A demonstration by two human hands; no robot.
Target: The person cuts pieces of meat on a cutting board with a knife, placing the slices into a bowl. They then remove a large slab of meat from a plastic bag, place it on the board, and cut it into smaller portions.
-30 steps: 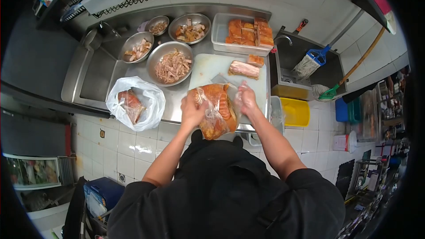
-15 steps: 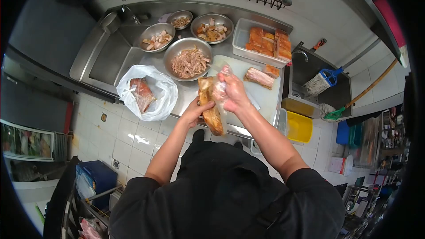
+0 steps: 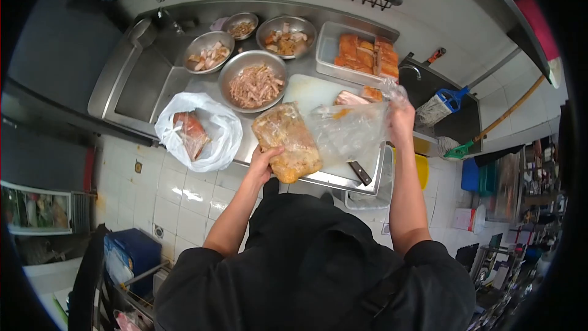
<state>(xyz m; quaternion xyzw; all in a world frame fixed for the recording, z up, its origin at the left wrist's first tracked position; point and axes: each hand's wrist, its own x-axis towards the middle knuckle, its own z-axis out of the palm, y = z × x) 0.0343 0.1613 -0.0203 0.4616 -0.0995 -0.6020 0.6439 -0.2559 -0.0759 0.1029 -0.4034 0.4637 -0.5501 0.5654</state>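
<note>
A flat slab of meat [image 3: 288,141] in clear plastic is held by my left hand [image 3: 263,162], its fingers closed on the lower left edge. My right hand [image 3: 400,119] grips the loose end of the clear plastic bag [image 3: 352,132], stretched out to the right over the white cutting board [image 3: 303,89]. Behind the bag lies a cut piece of meat [image 3: 350,98], partly covered. A knife [image 3: 360,173] shows its dark handle at the board's front edge; its blade is mostly hidden under the plastic.
Metal bowls of cut meat, the nearest [image 3: 253,81] holding strips, stand behind the board. A white plastic bag [image 3: 211,141] with a meat piece sits left. A clear tub [image 3: 327,55] holds meat blocks at the back. Sinks [image 3: 144,89] lie left and right.
My right hand has moved right, pulling the bag's end out wide. The slab has turned its broad face up in my left hand. The knife handle has come into view.
</note>
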